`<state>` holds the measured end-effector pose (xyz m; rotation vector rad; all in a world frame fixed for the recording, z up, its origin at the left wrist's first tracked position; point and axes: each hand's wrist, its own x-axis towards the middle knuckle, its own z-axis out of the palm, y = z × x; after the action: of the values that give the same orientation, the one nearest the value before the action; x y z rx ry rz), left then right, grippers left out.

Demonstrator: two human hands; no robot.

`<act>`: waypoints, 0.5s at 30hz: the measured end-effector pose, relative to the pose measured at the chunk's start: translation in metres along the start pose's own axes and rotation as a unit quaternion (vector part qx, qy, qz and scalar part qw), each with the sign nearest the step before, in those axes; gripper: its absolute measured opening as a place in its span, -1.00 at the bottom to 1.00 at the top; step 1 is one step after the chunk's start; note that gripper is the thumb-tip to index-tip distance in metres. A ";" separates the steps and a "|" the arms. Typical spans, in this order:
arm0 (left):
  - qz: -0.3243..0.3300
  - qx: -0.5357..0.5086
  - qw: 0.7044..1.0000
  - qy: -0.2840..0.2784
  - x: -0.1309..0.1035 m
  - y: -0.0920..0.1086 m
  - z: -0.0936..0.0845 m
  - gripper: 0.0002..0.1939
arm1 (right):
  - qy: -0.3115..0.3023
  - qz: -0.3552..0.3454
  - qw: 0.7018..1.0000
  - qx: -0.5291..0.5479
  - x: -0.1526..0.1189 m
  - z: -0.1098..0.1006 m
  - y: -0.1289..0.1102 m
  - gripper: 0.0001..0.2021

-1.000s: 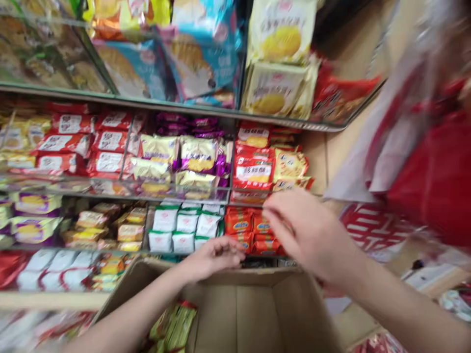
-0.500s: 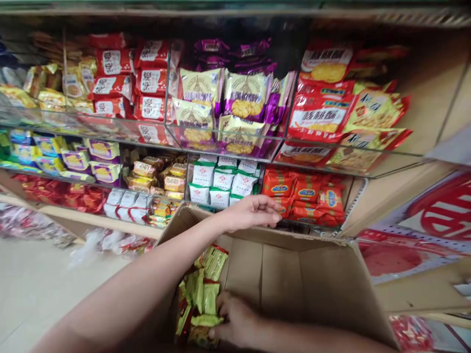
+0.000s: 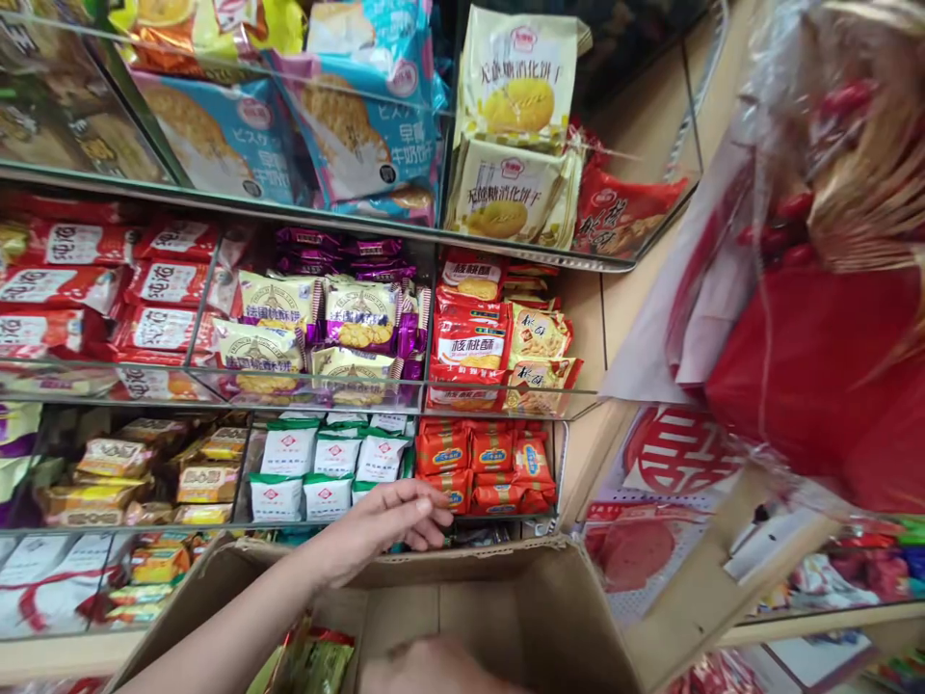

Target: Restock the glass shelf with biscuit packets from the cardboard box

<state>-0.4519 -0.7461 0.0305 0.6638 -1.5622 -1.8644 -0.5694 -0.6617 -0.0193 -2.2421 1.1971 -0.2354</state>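
My left hand (image 3: 386, 525) hovers over the far edge of a cardboard box (image 3: 498, 569), its fingers loosely bent and apart, with nothing visible in them. Just beyond its fingertips sit red-orange snack packets (image 3: 498, 463) on a lower shelf. Down inside the box, my right hand (image 3: 434, 667) is smeared by motion and cut off by the bottom of the view, so its fingers cannot be made out. To its left, yellow-green wrapped packets (image 3: 325, 660) lie in the box, partly hidden behind my left forearm.
Shelves with clear dividers hold white-green packets (image 3: 329, 492), cream and purple biscuit packs (image 3: 354, 318) and red packs (image 3: 473, 333). A higher shelf edge (image 3: 325, 217) juts out above. Red decorations in plastic (image 3: 816, 357) hang at the right, close to the camera.
The view has tilted up, bringing the upper shelf and hanging decorations in. My right hand has drawn away from the yellow-green packets. My left hand stays over the box's far edge.
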 end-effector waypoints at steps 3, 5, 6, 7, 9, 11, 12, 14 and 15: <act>-0.008 -0.073 0.997 -0.027 -0.001 0.001 0.000 -0.49 | 0.151 0.026 0.985 0.078 -0.007 -0.040 0.010 -0.90; -0.004 -0.080 0.996 -0.027 -0.001 0.001 0.001 -0.52 | 0.233 0.019 0.953 0.191 -0.013 -0.060 0.019 -0.90; -0.003 -0.066 0.998 -0.018 0.000 0.000 0.002 -0.57 | 0.244 0.015 0.940 0.239 -0.015 -0.066 0.024 -0.88; -0.003 -0.047 0.999 -0.004 0.001 -0.001 0.003 -0.62 | 0.247 0.016 0.930 0.272 -0.016 -0.069 0.028 -0.87; -0.012 -0.017 0.999 0.026 0.003 -0.003 0.005 -0.68 | 0.254 0.021 0.918 0.304 -0.017 -0.070 0.035 -0.83; -0.019 -0.016 0.998 0.050 0.005 -0.006 0.007 -0.69 | 0.263 0.018 0.907 0.328 -0.016 -0.067 0.039 -0.79; -0.022 -0.022 0.998 0.056 0.006 -0.007 0.008 -0.68 | 0.267 0.017 0.901 0.343 -0.015 -0.066 0.040 -0.77; -0.026 -0.033 0.997 0.068 0.008 -0.008 0.009 -0.64 | 0.266 0.016 0.886 0.379 -0.015 -0.064 0.040 -0.75; -0.025 -0.038 0.996 0.076 0.009 -0.008 0.010 -0.63 | 0.262 0.014 0.878 0.400 -0.015 -0.064 0.040 -0.75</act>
<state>-0.4659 -0.7448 0.0244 0.7957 -1.3825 -1.8543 -0.6326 -0.6929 0.0117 -1.4482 1.0919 -1.1562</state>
